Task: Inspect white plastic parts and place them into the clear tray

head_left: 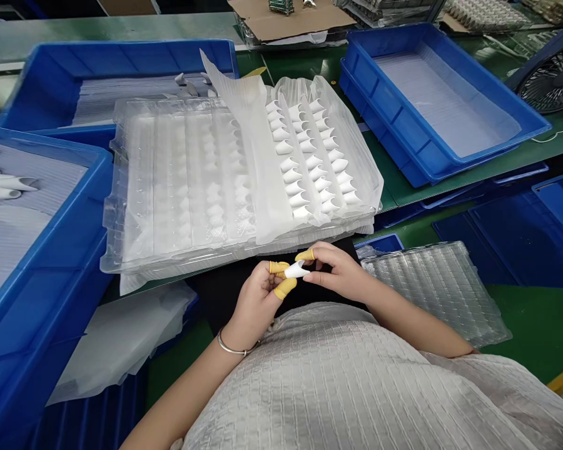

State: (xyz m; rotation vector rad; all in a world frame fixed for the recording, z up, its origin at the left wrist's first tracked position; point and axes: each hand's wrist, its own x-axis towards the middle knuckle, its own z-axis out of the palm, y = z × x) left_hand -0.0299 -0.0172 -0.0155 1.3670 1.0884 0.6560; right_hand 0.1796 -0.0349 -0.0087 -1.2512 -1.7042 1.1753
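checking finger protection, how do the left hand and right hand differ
The left hand shows at least two yellow finger covers, the right hand one. The left hand wears a bracelet; the right hand shows none. Both hands are at the white piece.

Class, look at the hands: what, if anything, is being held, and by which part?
A white shell: the left hand grips the end away from its scooped opening; whether the right hand touches it is unclear.
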